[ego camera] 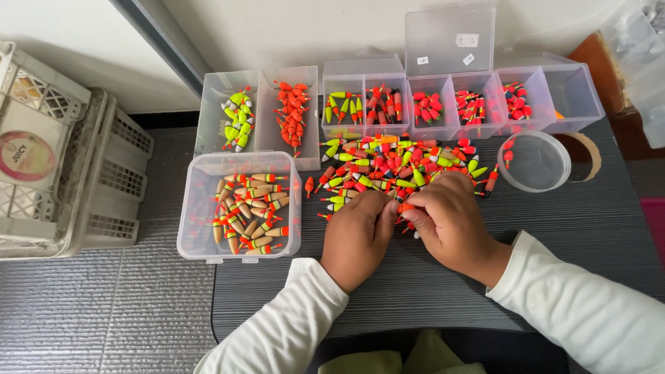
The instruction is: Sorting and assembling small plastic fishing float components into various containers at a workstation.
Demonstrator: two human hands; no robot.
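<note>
Fishing floats (395, 170), small bright bobbers in orange, red and neon yellow, lie in a loose heap on the dark ribbed desk (582, 228), spread out flat so that each colour and shape can be told apart at a glance.

Off to the person's left, just beyond the desk's edge, stand pale plastic crates (76, 159), well apart from the sorting. A rounded clear tub (239, 206) sits on the desk's left part and holds tan-bodied floats with orange tips, all of one kind. Behind the heap, a row of clear square bins (388, 97) runs against the wall, each keeping one sort to itself: yellow-green ones, orange ones, red ones. One bin at the far right looks nearly bare, and a hinged lid (450, 40) stands up behind the middle bins. A round clear cup (535, 162) near the heap's right end has a couple of red floats at its rim.

Both hands rest at the near edge of the heap, close together. The left hand (357, 239) has its fingers curled inward, pinched on something small that the knuckles hide; I judge it a float, but cannot tell which. The right hand (450, 221) has its fingers bent down and closed over orange floats at the heap's edge, touching the left hand's fingertips.
</note>
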